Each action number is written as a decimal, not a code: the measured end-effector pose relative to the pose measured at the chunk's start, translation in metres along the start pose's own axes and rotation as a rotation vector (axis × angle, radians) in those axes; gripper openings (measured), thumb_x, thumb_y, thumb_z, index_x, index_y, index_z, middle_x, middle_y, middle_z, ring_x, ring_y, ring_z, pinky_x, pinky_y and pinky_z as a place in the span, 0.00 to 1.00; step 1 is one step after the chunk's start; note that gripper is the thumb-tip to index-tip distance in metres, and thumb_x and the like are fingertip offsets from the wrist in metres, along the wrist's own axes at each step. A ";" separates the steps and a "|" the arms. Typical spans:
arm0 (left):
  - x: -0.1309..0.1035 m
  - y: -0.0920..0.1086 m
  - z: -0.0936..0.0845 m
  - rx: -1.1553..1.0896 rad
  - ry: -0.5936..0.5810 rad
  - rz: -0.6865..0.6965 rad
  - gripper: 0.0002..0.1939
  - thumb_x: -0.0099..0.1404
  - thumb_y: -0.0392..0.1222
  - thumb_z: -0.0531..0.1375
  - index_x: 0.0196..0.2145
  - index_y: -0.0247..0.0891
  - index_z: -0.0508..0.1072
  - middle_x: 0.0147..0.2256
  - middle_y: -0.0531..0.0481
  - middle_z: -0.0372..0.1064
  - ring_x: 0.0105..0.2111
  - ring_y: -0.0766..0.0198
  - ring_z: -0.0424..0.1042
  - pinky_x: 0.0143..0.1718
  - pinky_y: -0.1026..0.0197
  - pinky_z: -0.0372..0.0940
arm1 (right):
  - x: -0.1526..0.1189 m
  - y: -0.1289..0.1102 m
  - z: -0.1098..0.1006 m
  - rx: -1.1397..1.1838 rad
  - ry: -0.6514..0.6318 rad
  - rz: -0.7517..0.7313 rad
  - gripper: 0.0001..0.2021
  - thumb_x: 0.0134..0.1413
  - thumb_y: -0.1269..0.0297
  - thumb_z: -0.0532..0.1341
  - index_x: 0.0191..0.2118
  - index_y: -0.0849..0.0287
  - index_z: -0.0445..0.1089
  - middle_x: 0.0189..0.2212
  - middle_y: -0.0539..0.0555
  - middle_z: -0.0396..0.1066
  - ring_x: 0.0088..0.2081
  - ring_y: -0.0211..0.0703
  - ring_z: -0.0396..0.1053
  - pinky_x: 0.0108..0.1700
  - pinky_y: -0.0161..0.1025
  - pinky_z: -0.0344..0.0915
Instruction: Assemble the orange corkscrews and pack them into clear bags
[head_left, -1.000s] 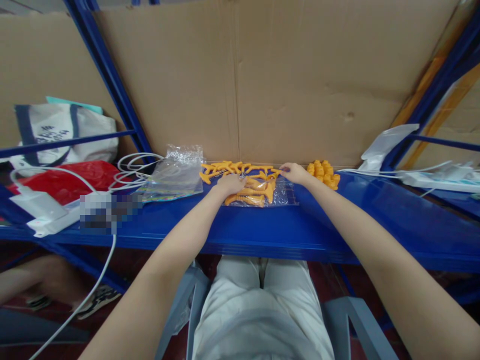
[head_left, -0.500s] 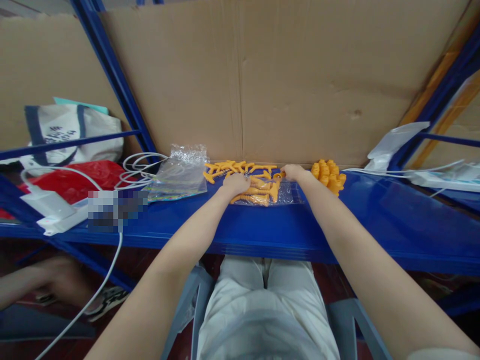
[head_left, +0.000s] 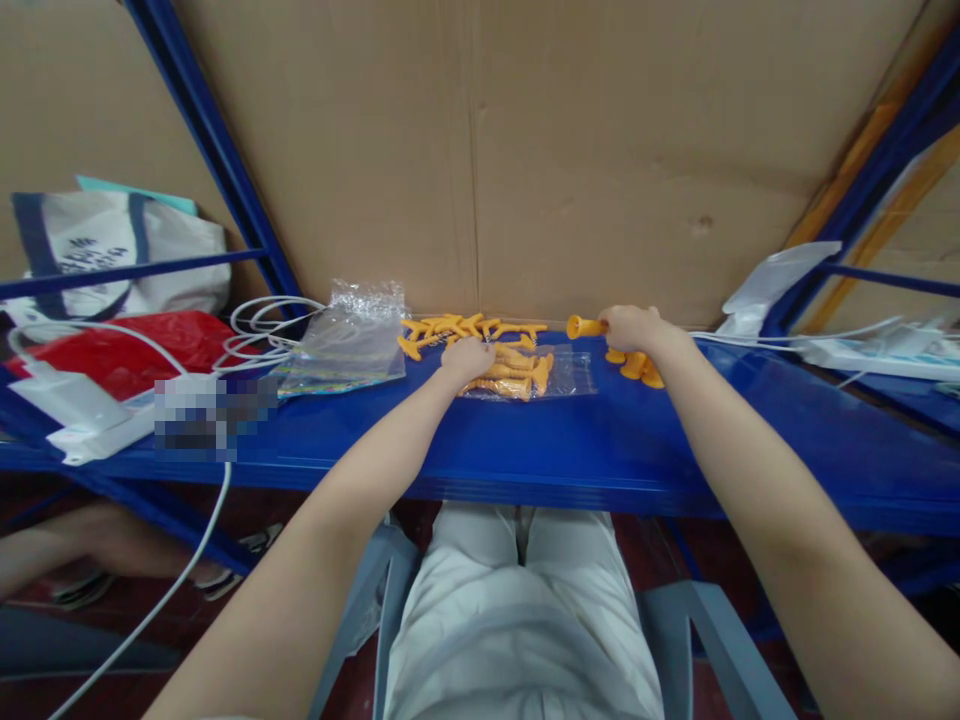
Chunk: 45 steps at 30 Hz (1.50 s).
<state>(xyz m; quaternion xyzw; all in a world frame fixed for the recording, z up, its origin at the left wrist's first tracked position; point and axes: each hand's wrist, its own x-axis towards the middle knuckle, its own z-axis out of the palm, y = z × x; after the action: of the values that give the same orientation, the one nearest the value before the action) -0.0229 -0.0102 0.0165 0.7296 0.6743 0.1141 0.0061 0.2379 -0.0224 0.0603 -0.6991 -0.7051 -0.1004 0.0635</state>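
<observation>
My right hand [head_left: 630,328] is closed around a yellow plastic piece [head_left: 582,327] with a flared, hollow round end that points left. Below and behind that hand are several more yellow pieces [head_left: 634,368], partly covered by it. My left hand [head_left: 466,360] is closed at the left end of a clear plastic bag [head_left: 574,374]; its fingertips are small and partly hidden. Several ribbed yellow pieces [head_left: 510,386] with flared ends lie in the bag. Behind the left hand, branching yellow pieces [head_left: 450,324] with small chains lie in a row.
Flat clear bags [head_left: 345,350] lie left of the yellow pieces. Further left are white cables [head_left: 259,325], a power strip [head_left: 112,425], a red bag [head_left: 142,350] and a cloth bag [head_left: 180,255]. Cardboard [head_left: 570,150] backs the blue shelf [head_left: 495,450]. Another person's leg [head_left: 97,540] shows lower left.
My right hand has moved right and slightly up, from beside the clear bag to over the yellow pile, and a yellow piece sticks out of it. My left hand stays at the bag.
</observation>
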 end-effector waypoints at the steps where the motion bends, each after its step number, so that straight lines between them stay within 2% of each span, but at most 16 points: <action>1: 0.000 0.001 0.001 -0.011 0.007 -0.012 0.27 0.71 0.48 0.45 0.52 0.28 0.75 0.54 0.32 0.72 0.55 0.49 0.71 0.54 0.56 0.65 | -0.005 0.006 0.003 0.007 -0.019 0.000 0.15 0.49 0.74 0.60 0.43 0.57 0.77 0.41 0.63 0.77 0.49 0.60 0.72 0.52 0.59 0.63; 5: 0.002 0.002 0.002 -0.051 0.020 -0.048 0.26 0.70 0.49 0.46 0.52 0.30 0.75 0.54 0.33 0.72 0.55 0.50 0.71 0.54 0.56 0.65 | -0.022 0.018 0.019 0.045 -0.047 0.031 0.11 0.48 0.75 0.63 0.37 0.56 0.78 0.39 0.64 0.77 0.49 0.62 0.72 0.51 0.57 0.64; 9: 0.005 0.001 0.005 -0.082 0.025 -0.057 0.27 0.70 0.50 0.47 0.53 0.31 0.74 0.54 0.34 0.72 0.55 0.49 0.71 0.53 0.56 0.66 | -0.028 0.012 0.030 0.193 -0.098 -0.139 0.08 0.51 0.72 0.63 0.36 0.55 0.77 0.40 0.61 0.77 0.45 0.58 0.73 0.48 0.51 0.67; 12: 0.010 -0.003 0.007 -0.090 0.018 -0.039 0.26 0.70 0.50 0.47 0.52 0.32 0.75 0.53 0.35 0.73 0.55 0.50 0.72 0.53 0.57 0.66 | -0.032 0.000 0.029 0.288 -0.052 -0.242 0.06 0.52 0.71 0.64 0.35 0.54 0.77 0.41 0.58 0.77 0.46 0.55 0.72 0.51 0.50 0.65; 17: 0.017 -0.013 0.008 -0.127 -0.007 0.057 0.25 0.71 0.50 0.47 0.48 0.32 0.78 0.52 0.37 0.74 0.54 0.52 0.72 0.52 0.60 0.65 | -0.041 -0.014 0.018 0.440 -0.036 -0.227 0.07 0.50 0.75 0.65 0.33 0.56 0.78 0.40 0.57 0.78 0.47 0.54 0.72 0.53 0.48 0.64; 20: 0.018 -0.017 0.007 -0.124 -0.016 0.110 0.24 0.71 0.48 0.47 0.46 0.32 0.78 0.50 0.38 0.76 0.53 0.53 0.72 0.52 0.62 0.65 | -0.043 -0.012 0.014 0.491 -0.047 -0.213 0.07 0.50 0.75 0.65 0.32 0.56 0.78 0.38 0.57 0.79 0.45 0.53 0.73 0.52 0.48 0.64; 26: 0.017 -0.018 0.004 -0.117 -0.041 0.178 0.22 0.71 0.45 0.47 0.44 0.33 0.79 0.49 0.40 0.77 0.52 0.55 0.73 0.51 0.62 0.65 | -0.039 -0.001 0.018 0.537 -0.139 -0.257 0.04 0.52 0.68 0.66 0.34 0.55 0.79 0.39 0.56 0.79 0.44 0.53 0.73 0.49 0.51 0.66; 31: 0.016 -0.018 0.003 -0.113 -0.055 0.194 0.23 0.72 0.44 0.46 0.46 0.31 0.78 0.50 0.38 0.75 0.53 0.54 0.73 0.53 0.61 0.64 | -0.039 0.001 0.019 0.626 -0.149 -0.260 0.04 0.50 0.69 0.66 0.34 0.57 0.78 0.31 0.53 0.78 0.39 0.48 0.74 0.45 0.44 0.68; 35: 0.014 -0.017 0.001 -0.136 -0.062 0.179 0.23 0.73 0.44 0.46 0.47 0.31 0.78 0.52 0.37 0.74 0.54 0.55 0.72 0.54 0.61 0.63 | -0.039 -0.005 0.023 0.715 -0.131 -0.284 0.05 0.49 0.69 0.65 0.34 0.58 0.78 0.30 0.51 0.77 0.35 0.43 0.73 0.41 0.39 0.68; 40: 0.008 -0.016 -0.003 -0.218 -0.113 0.167 0.26 0.74 0.50 0.45 0.49 0.31 0.77 0.52 0.38 0.74 0.53 0.54 0.73 0.51 0.60 0.66 | -0.037 -0.021 0.035 0.785 -0.051 -0.327 0.04 0.47 0.68 0.63 0.31 0.60 0.76 0.28 0.51 0.76 0.32 0.40 0.70 0.38 0.36 0.67; 45: 0.002 -0.015 -0.008 -0.238 -0.121 0.222 0.30 0.72 0.59 0.46 0.50 0.35 0.77 0.52 0.40 0.75 0.53 0.52 0.73 0.48 0.61 0.66 | -0.037 -0.033 0.044 0.822 0.018 -0.355 0.05 0.47 0.66 0.63 0.28 0.62 0.74 0.27 0.52 0.75 0.33 0.42 0.71 0.38 0.35 0.65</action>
<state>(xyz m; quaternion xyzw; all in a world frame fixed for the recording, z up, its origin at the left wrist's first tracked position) -0.0386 -0.0083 0.0223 0.7992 0.5697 0.1492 0.1205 0.2076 -0.0484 0.0072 -0.4830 -0.7950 0.1725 0.3240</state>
